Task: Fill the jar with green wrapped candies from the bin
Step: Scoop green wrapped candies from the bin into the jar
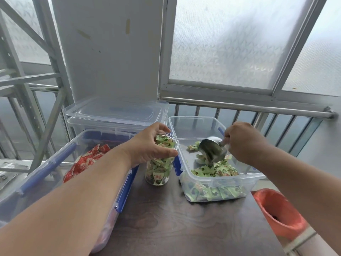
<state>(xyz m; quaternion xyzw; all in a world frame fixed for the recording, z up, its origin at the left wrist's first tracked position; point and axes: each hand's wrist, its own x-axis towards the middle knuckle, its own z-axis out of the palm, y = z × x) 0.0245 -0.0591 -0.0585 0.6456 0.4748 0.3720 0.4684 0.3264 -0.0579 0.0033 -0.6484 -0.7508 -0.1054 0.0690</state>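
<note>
A clear plastic jar (159, 171) stands upright on the dark table, nearly full of green wrapped candies. My left hand (149, 145) grips it around the upper wall near the rim. To its right sits a clear bin (212, 185) with green wrapped candies (215, 170) heaped at its near end. My right hand (243, 143) holds the handle of a metal scoop (212, 149), whose mouth points down into the candy heap inside the bin.
A larger clear bin with blue clips (55, 172) holding red wrapped candies (84, 161) lies to the left under my left forearm. Stacked clear lids and a box (118, 113) stand behind it. An orange-lined waste bin (278, 213) sits off the table's right edge. A metal railing (258, 108) runs behind.
</note>
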